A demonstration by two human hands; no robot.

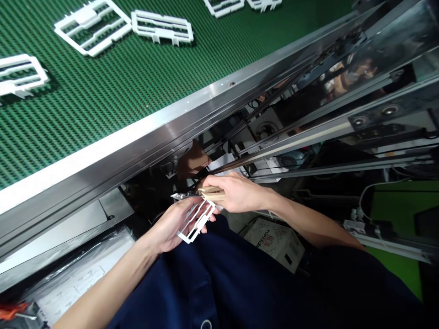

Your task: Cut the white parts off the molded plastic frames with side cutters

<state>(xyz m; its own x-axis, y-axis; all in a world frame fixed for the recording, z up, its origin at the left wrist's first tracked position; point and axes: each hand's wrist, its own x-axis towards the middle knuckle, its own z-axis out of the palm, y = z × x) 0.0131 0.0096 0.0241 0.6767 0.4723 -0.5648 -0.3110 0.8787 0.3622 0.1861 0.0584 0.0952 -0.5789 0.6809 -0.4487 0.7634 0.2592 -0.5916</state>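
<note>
Low in front of my body, my left hand [173, 225] is closed around a white plastic frame [189, 238] with slots and thin bars. My right hand [236, 191] grips a pair of nippers [213, 193] by their tan handles. The metal jaws point left, over the top end of the frame and close to my left fingers. Whether the jaws touch the plastic, I cannot tell. More white plastic frames [163, 27] of similar make lie spread on the green conveyor belt [113, 98] above my hands.
A metal rail [161, 119] edges the belt between it and me. Machine bars [308, 137] run along the right. Below stand a printed carton [274, 242] and, at left, a plastic-wrapped pack [82, 274]. An orange-handled tool [13, 311] lies in the lower left corner.
</note>
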